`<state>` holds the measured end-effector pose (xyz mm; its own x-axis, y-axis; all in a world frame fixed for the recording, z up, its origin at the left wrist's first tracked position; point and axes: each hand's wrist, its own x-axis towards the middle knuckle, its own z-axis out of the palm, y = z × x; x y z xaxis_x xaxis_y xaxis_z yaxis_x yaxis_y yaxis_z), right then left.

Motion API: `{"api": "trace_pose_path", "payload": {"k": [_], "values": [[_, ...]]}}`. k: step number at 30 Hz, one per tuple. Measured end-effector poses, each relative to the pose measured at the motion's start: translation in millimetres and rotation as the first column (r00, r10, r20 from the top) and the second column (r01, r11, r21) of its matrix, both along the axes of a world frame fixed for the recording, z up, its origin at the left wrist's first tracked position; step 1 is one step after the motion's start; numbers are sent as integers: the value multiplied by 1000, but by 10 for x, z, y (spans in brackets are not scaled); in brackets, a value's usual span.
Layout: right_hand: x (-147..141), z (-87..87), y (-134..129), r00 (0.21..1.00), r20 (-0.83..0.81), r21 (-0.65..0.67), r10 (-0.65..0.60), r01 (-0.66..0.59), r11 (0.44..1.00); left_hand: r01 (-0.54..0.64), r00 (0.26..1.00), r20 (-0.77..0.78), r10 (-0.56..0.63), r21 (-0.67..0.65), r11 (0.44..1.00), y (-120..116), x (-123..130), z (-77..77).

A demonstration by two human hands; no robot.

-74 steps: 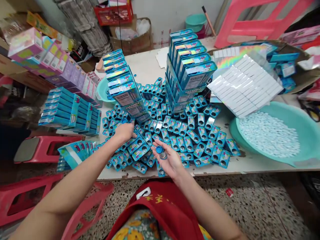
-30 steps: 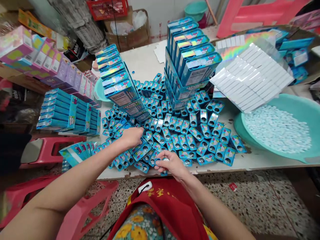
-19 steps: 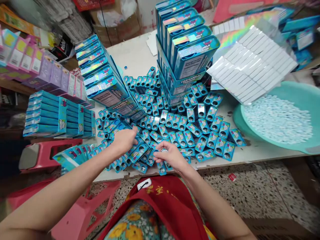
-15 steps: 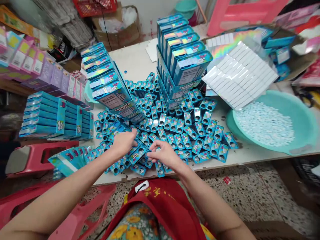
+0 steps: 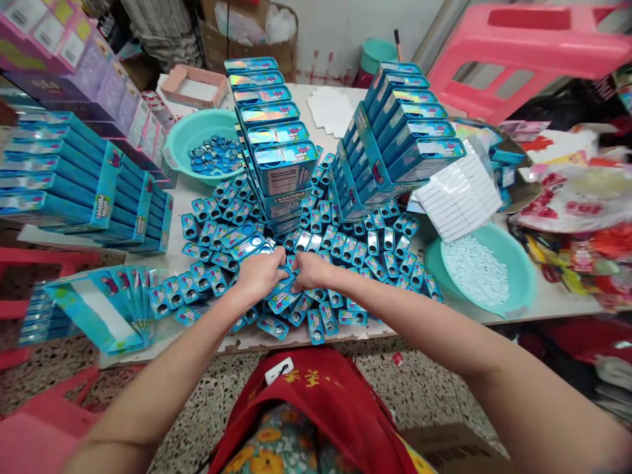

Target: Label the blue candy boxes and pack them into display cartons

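My left hand (image 5: 261,271) is closed, its thumb and fingers on a small blue tin (image 5: 285,275) with a round hole. From the other side my right hand (image 5: 312,271), fingers curled, grips at the same tin; its fingertips are partly hidden. Many more small blue tins (image 5: 356,253) with round holes lie spread around and under both hands. Just behind the hands stand two tall stacks of blue display boxes, a left stack (image 5: 286,176) and a right stack (image 5: 395,158), filled with flat blue packs.
Right on the table is a turquoise basin (image 5: 521,276) of pale pellets, partly under a white sheet of strips (image 5: 457,197). A turquoise bowl (image 5: 180,141) with small blue discs stands back left. Flattened blue cartons (image 5: 106,309) lie at the left edge. A pink stool (image 5: 523,46) is behind.
My right hand has come closer to my left and now closes on the tin beside it. The view has shifted, showing the bowl of discs at the back left.
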<state>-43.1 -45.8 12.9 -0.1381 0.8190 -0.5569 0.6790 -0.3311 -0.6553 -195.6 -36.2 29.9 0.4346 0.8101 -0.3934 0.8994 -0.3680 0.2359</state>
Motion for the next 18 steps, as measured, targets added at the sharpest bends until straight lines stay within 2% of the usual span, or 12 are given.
{"api": "trace_pose_path", "payload": {"k": [3, 5, 7, 8, 10, 11, 12, 13, 15, 17, 18], "values": [[-44, -35, 11, 994, 95, -97, 53, -44, 994, -25, 999, 43, 24, 27, 999, -73, -17, -3], [-29, -58, -1, 998, 52, -115, 34, -28, 993, -56, 989, 138, 51, 29, 998, -132, -75, 41], [24, -71, -53, 998, -60, -89, -2, -3, 996, -178, 941, 302, 151, 65, 982, -158, -230, 70], [62, -73, -108, 991, -132, -64, -21, 12, 998, -289, 889, 396, 229, 98, 952, -141, -347, 64], [137, -78, -300, 957, -272, 12, -99, 106, 994, -554, 723, 569, 393, 136, 821, -26, -635, -3], [162, -84, -441, 930, -326, 35, -173, 195, 980, -658, 623, 637, 454, 113, 744, 72, -782, -62], [170, -97, -607, 891, -362, 26, -273, 302, 953, -718, 530, 687, 497, 52, 694, 190, -913, -135], [154, -117, -786, 843, -380, -22, -380, 403, 915, -727, 446, 717, 536, -60, 684, 319, -1018, -214], [42, -181, -1130, 752, -358, -215, -554, 511, 832, -616, 329, 702, 631, -347, 707, 571, -1125, -365], [-163, -269, -1359, 722, -360, -387, -591, 461, 799, -427, 315, 611, 727, -592, 683, 769, -1102, -465], [-285, -314, -1409, 713, -364, -392, -599, 466, 793, -353, 333, 555, 763, -677, 646, 841, -1057, -488]]}}
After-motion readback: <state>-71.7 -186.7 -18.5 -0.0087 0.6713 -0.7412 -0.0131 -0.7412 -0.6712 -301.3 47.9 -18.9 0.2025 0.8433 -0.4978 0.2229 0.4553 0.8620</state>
